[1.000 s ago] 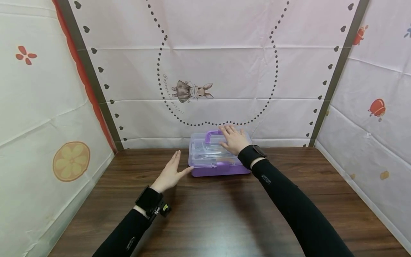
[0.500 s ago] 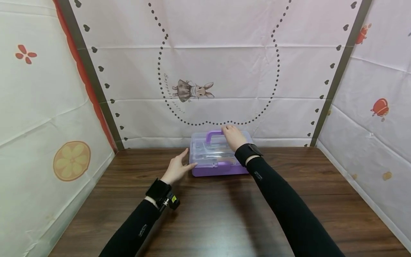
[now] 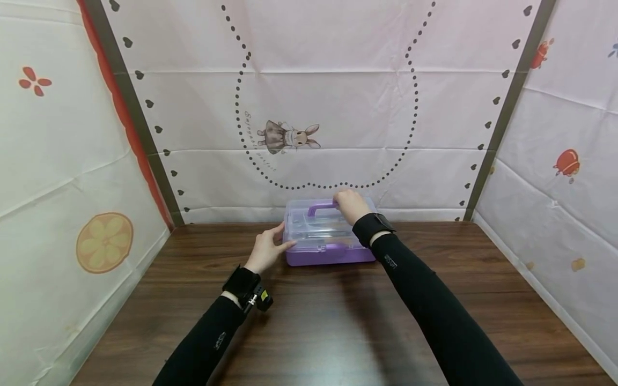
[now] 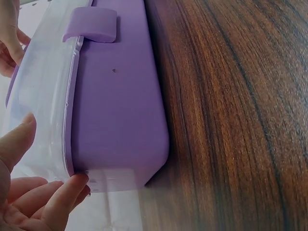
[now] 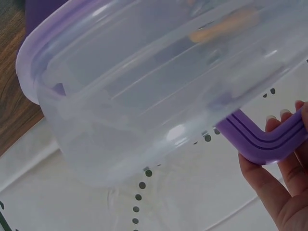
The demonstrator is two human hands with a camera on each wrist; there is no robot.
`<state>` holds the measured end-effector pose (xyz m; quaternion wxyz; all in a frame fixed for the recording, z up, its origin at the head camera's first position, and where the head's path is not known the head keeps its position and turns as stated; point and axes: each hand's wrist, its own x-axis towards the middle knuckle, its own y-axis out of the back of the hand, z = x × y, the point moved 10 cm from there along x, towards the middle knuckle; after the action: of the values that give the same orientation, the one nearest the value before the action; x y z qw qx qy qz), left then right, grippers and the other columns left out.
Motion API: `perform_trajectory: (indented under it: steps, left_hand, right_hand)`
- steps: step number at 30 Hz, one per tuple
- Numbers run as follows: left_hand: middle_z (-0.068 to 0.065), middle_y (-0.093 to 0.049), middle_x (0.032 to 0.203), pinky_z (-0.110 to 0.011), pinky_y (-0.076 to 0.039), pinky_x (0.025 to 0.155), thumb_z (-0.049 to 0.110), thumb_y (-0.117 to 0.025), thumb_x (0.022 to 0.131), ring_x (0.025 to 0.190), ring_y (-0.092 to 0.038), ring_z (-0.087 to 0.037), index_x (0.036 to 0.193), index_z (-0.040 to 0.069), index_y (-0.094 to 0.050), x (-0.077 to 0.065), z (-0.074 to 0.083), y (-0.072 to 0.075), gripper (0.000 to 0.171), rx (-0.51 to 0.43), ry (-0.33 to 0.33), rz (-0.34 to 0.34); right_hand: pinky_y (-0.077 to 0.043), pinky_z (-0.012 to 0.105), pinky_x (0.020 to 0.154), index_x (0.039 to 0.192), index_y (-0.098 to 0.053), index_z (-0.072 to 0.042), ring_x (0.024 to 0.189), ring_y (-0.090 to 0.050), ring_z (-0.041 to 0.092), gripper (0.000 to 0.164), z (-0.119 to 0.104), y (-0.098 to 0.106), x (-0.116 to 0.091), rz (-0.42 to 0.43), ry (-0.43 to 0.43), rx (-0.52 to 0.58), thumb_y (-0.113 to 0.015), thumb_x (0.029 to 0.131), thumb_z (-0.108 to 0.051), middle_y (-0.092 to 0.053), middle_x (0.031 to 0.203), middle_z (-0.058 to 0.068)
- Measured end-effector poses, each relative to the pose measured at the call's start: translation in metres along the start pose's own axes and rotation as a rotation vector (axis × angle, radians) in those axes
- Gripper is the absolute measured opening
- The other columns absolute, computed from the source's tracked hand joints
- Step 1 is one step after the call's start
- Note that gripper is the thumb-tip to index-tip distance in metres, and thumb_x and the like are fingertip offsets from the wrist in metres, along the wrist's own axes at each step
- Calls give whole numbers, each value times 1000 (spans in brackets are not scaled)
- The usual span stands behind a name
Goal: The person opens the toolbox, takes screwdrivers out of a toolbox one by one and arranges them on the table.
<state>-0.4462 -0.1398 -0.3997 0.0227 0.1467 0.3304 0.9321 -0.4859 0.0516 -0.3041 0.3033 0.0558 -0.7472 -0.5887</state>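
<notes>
A storage box with a purple base (image 3: 314, 258) and a clear lid (image 5: 110, 134) stands on the table. My right hand (image 3: 351, 206) holds the purple carrying handle (image 5: 262, 147), its fingers curled around it. At the box's left end is my left hand (image 3: 264, 251). In the left wrist view the left fingers (image 4: 62, 199) bend against the lid's edge, while the thumb (image 4: 19, 139) lies over the lid. A purple latch (image 4: 94, 24) sits on the front, over the lid's rim. Something orange (image 5: 224, 26) shows blurred through the lid.
The brown wooden table (image 3: 309, 321) extends in front of the box. Close behind the box rises a white cloth (image 3: 338, 107) with printed dots and a rabbit. More printed cloth borders the table at left and right.
The right hand has gone from spread fingers over the lid to holding the handle, which now tilts lower. My left hand has moved right and up to the box's left end.
</notes>
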Motion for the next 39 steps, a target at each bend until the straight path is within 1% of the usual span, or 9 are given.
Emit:
perform_trajectory:
  steps: [5,9,15,18,23,26,31,34,39]
  left_hand:
    - [-24,-48,143,-45,-47,104,26,-75,89,125,-56,-36,148,-2,-40,-1,-2,0,74,5,-12,-10]
    - [-20,-51,143,-46,-47,104,28,-74,89,126,-56,-35,149,2,-40,-2,-3,1,73,8,-19,-27]
    - [-20,-53,141,-47,-46,105,28,-74,89,126,-57,-35,148,2,-42,-10,1,3,71,43,-53,-42]
    - [-20,-54,140,-47,-45,106,28,-74,89,125,-57,-35,147,0,-43,-16,3,5,72,54,-70,-44]
    - [-21,-53,141,-46,-48,103,26,-75,88,122,-59,-34,146,-2,-43,-26,5,7,72,46,-80,-50]
    - [-22,-52,141,-48,-48,101,26,-75,89,121,-60,-36,146,-3,-43,-32,6,8,71,41,-88,-55]
    - [-25,-52,140,-51,-50,98,25,-73,90,119,-60,-39,145,-7,-42,-46,13,10,71,40,-131,-70]
    - [-25,-52,140,-50,-51,96,24,-74,89,118,-61,-38,145,-6,-41,-54,16,11,71,29,-128,-75]
    - [-26,-54,138,-46,-53,94,23,-74,89,116,-63,-37,144,-8,-42,-67,21,12,71,56,-131,-74]
  right_hand:
    - [-56,39,87,98,-75,2,95,-70,30,12,-2,0,-1,-26,3,9,-66,91,-1,-75,100,16]
    - [-56,37,86,99,-77,0,97,-70,29,14,-5,3,-3,-60,19,13,-65,92,0,-75,102,15]
    - [-56,36,86,96,-78,-1,96,-70,28,12,-12,9,-8,-95,62,11,-68,89,0,-76,99,14]
    - [-56,37,87,95,-78,0,95,-70,29,11,-17,13,-12,-97,81,13,-71,87,0,-76,98,14]
    - [-57,36,85,92,-78,0,91,-71,28,9,-25,16,-19,-106,112,42,-71,87,0,-76,95,14]
    - [-57,36,85,93,-78,0,91,-71,27,10,-28,18,-23,-129,115,62,-71,87,-1,-76,96,14]
    - [-57,36,86,96,-78,-1,91,-72,27,11,-33,20,-32,-168,115,97,-72,87,-2,-76,98,14]
    - [-58,35,84,95,-78,0,89,-72,26,11,-37,22,-36,-181,127,108,-72,87,-2,-77,96,14]
    - [-58,33,81,97,-78,0,88,-72,25,12,-44,24,-44,-217,139,121,-71,87,-2,-77,95,14]
